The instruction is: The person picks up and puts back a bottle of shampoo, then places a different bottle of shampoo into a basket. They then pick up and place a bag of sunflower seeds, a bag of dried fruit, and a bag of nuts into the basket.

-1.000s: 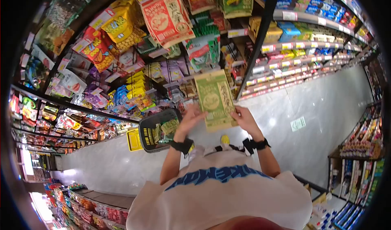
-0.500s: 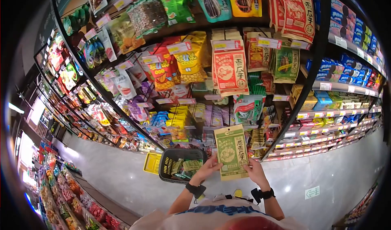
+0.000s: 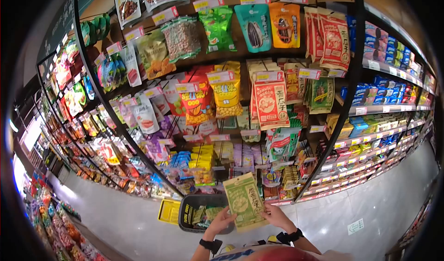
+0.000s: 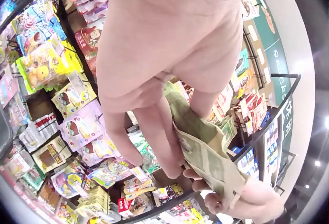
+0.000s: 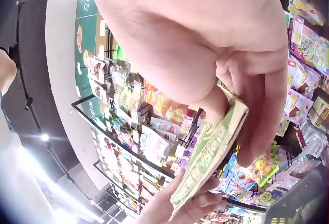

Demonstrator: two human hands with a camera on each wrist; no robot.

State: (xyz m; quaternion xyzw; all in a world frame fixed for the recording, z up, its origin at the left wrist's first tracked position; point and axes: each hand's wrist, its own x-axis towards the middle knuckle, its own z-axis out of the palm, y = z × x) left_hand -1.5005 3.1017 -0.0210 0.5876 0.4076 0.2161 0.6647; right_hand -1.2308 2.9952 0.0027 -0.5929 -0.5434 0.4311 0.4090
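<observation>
Between the 2 hands (image 3: pixel 222 220) (image 3: pixel 278 217), a green packet (image 3: pixel 245 203).

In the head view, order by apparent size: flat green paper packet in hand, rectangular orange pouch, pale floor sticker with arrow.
Largest to smallest:
flat green paper packet
rectangular orange pouch
pale floor sticker with arrow

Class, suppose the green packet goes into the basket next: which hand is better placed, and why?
Probably the left hand: it grips the green packet nearer the black basket, while the right hand holds the far edge.
</observation>
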